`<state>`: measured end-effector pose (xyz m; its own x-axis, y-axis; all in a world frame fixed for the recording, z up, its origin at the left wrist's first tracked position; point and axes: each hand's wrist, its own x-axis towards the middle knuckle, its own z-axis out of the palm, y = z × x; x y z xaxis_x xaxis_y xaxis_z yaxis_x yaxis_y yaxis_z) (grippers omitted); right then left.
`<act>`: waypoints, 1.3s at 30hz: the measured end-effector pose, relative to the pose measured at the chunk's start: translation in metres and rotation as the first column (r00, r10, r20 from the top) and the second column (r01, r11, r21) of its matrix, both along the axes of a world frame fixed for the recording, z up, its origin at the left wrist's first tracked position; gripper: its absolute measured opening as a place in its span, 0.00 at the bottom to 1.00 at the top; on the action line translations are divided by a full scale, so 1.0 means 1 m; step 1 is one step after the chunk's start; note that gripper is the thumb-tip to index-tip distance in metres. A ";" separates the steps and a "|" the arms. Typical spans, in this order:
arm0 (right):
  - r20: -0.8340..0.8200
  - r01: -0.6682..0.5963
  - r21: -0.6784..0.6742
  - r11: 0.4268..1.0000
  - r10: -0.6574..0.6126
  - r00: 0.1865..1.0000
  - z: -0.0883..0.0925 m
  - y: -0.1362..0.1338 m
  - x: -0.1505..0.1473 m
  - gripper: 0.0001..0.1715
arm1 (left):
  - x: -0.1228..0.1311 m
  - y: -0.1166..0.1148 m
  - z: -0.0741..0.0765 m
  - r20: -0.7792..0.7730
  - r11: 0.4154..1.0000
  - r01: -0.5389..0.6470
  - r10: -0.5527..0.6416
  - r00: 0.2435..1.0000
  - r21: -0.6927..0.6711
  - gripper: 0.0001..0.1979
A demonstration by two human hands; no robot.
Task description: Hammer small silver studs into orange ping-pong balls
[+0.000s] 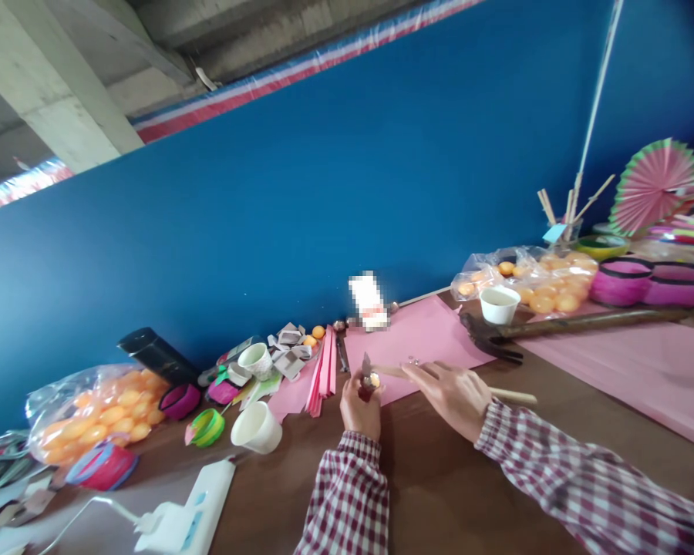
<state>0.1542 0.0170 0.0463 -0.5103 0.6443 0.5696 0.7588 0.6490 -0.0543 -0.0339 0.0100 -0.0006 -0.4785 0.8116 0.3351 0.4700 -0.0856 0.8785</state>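
Note:
My left hand [362, 407] is closed around a small dark round object with a pale yellow inside [373, 381]; its kind I cannot make out. A slim wooden-handled tool [514, 396] passes under my right hand [454, 397], whose fingers are closed on it. The handle's front part meets the round object, and a small grey pointed piece stands up beside it. Both hands are over the near edge of a pink paper sheet [422, 331]. Tiny shiny bits [413, 361] lie on the paper near my right fingertips.
A claw hammer [590, 322] lies to the right, near a white cup [499, 305] and a bag of orange balls [549, 281]. Left are folded pink strips [324, 370], a paper cup [257, 428], a power strip [193, 509] and another ball bag [104, 412]. A blue partition [324, 193] stands behind.

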 end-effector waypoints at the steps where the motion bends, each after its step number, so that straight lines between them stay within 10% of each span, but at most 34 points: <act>1: -0.017 0.012 -0.013 1.000 -0.013 1.000 -0.001 0.000 0.000 0.21 | 0.001 0.000 0.002 0.014 1.000 -0.009 0.009 1.000 -0.003 0.23; 8: -0.149 0.094 -0.071 0.993 -0.104 0.983 -0.005 0.005 0.000 0.17 | 0.006 -0.002 0.015 0.264 0.999 0.034 -0.026 0.964 -0.024 0.26; 39: -0.060 0.028 0.068 0.997 -0.024 0.998 -0.004 0.003 0.000 0.20 | 0.010 -0.003 0.019 0.438 0.994 0.109 -0.095 0.894 -0.005 0.17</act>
<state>0.1543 0.0202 0.0418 -0.4584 0.6154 0.6412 0.7722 0.6330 -0.0555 -0.0236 0.0067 0.0183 -0.4853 0.8700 0.0872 0.0287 -0.0839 0.9961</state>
